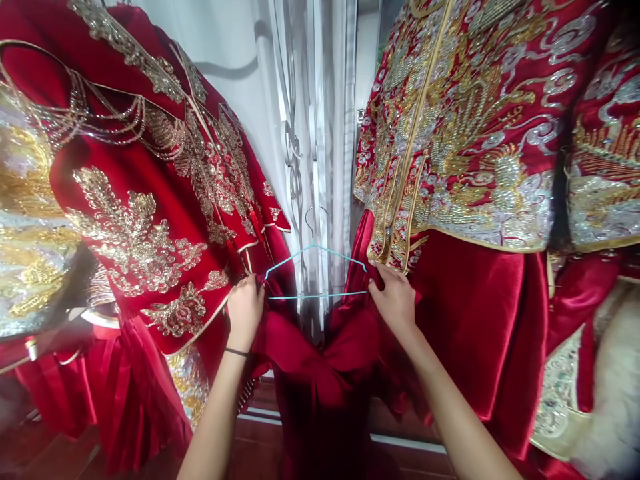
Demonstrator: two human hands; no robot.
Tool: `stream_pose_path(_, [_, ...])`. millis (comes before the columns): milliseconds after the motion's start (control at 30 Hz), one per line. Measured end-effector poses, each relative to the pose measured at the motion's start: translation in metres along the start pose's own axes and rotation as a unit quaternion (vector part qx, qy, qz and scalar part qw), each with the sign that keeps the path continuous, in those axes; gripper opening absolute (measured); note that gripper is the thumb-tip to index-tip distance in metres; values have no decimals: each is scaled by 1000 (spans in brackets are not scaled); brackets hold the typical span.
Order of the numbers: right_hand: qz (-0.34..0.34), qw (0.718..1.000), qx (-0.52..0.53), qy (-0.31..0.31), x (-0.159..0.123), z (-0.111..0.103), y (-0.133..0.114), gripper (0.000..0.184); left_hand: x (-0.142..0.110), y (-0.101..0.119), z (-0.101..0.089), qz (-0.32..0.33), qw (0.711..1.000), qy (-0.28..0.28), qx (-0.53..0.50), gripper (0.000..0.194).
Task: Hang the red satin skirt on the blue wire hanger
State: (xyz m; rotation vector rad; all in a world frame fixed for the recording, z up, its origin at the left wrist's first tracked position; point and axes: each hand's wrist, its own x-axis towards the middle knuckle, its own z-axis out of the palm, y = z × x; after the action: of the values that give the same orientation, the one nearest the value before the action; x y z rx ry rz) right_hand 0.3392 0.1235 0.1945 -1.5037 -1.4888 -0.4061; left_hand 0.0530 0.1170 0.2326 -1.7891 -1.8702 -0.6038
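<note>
A thin light-blue wire hanger (316,270) with a metal hook hangs in the gap between two rows of red garments. My left hand (245,310) is closed on the hanger's left end together with the red satin cloth (320,373) that drapes below it. At the hanger's right end, my right hand (395,300) is closed the same way on wire and cloth. A dark band sits on my left wrist. The red cloth sags in folds between both hands and falls toward the floor.
A red jacket with gold embroidery (150,200) hangs close on the left, another heavily beaded red and gold jacket (460,127) close on the right over a red skirt. White sheer curtains (310,120) and an ornate metal grille stand behind. A wooden floor shows below.
</note>
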Motion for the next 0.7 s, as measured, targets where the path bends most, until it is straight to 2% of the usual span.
stream_pose_path(200, [4,997,-70,10,0,3,-10,34,2,7,-1,-14,999,-10,34,25])
stream_pose_path(367, [5,986,-143,-83,13,-12,-15,30,13,2,2,-48,998,-44,-13,31])
stream_pose_path(467, [65,977,-162,-126,28,-26,-11,31,21,-15,5,-81,993,-49,-74,33])
stream_pose_path(533, [114,973,-153,-128,37,-30,-3,33,23,-33,10,-132,983,-50,-118,32])
stream_pose_path(633, [183,968,-114,-125,36,-23,17,33,15,-61,27,-208,953,-61,-213,27])
stream_pose_path(700, [217,965,-73,-130,16,-10,34,33,0,-70,41,-229,931,-84,-272,22])
